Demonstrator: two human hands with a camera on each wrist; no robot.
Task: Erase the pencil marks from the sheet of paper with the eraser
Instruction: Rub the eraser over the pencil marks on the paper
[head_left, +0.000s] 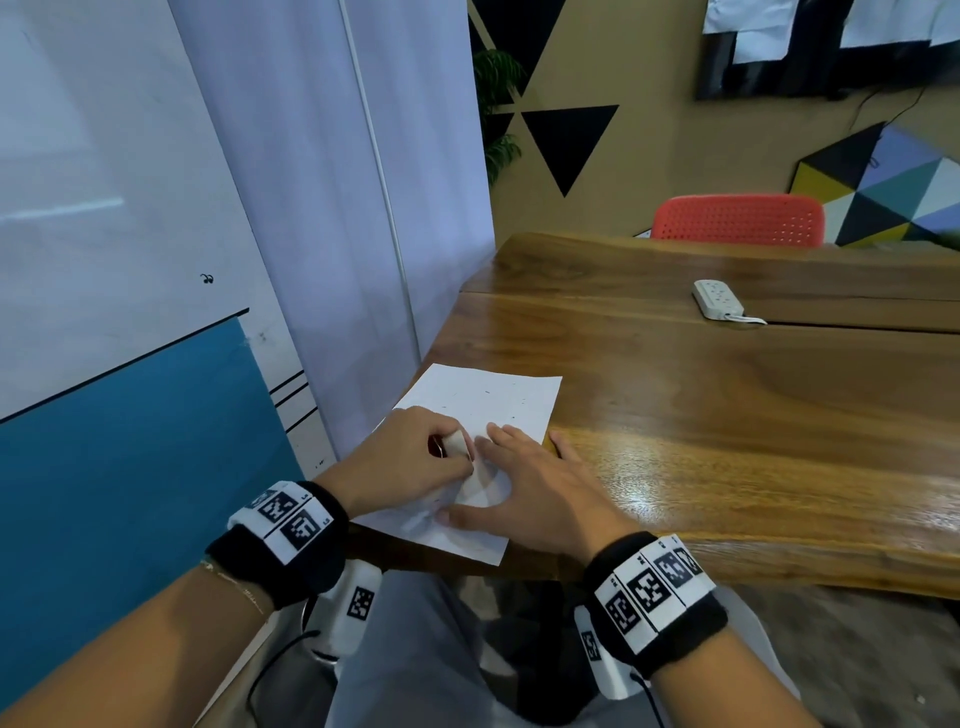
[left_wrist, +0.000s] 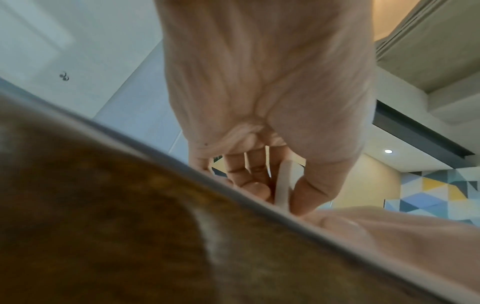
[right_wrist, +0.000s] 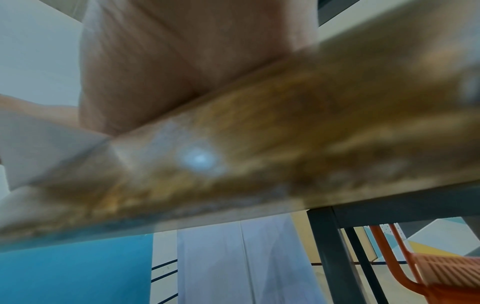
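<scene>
Pinching the white eraser (head_left: 456, 443) against the sheet of paper (head_left: 483, 400) at the tabletop's (head_left: 727, 415) near-left corner, the left hand (head_left: 410, 457) is risking a crease; the right hand (head_left: 524, 493) is pressing flat, fingers spread.

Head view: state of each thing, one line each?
sheet of paper: flat at the table's near corner, small dark specks still on its far part
eraser: pinched in the left hand, on the paper
left hand: grips the eraser
right hand: fingers spread, pressing the paper down
power strip: lying on the table, untouched
red chair: at the table's far side
</scene>
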